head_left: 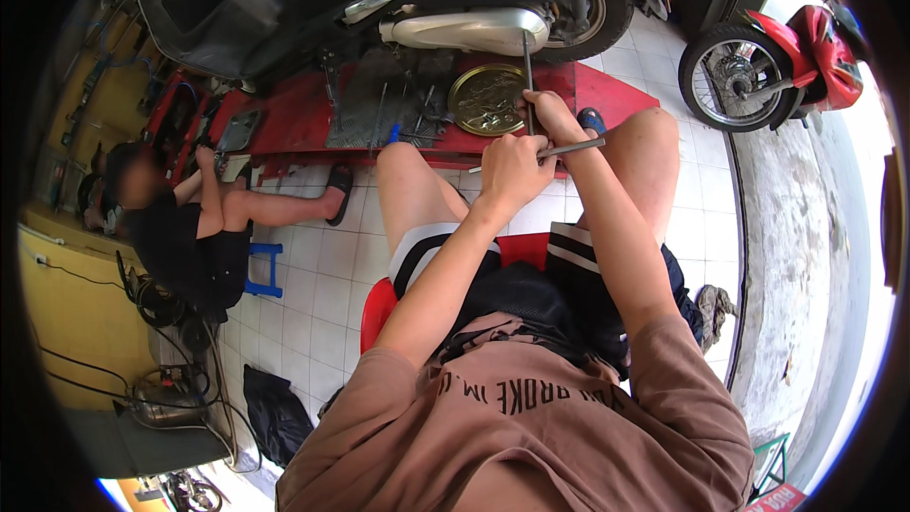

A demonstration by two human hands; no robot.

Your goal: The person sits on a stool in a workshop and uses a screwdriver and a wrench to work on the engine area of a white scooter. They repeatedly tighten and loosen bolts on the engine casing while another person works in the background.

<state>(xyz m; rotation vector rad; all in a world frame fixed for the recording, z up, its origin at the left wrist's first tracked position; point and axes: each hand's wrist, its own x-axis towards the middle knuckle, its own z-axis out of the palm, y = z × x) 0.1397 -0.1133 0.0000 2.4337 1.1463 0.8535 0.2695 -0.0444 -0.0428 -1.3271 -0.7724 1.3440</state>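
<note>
Short-sleeved brown T-shirt (512,446), loose, creased at the front; sleeves (365,393) the same plain brown. Dark block lettering (540,393) across the shirt. Black shorts (573,270), white bands and stripes toward the leg openings. Dark footwear (592,120), some blue on it, detail too small from here. Forearms (441,265) bare; left hand (512,173) and right hand (553,116) ungloved.

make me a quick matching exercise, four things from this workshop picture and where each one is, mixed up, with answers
1. gold round tray
2. blue stool
3. metal T-bar tool
4. red motorbike

a. held in the left hand and right hand
b. at the picture's upper right
c. on the red platform
d. beneath the seated co-worker

Pairs: 1-c, 2-d, 3-a, 4-b
</note>
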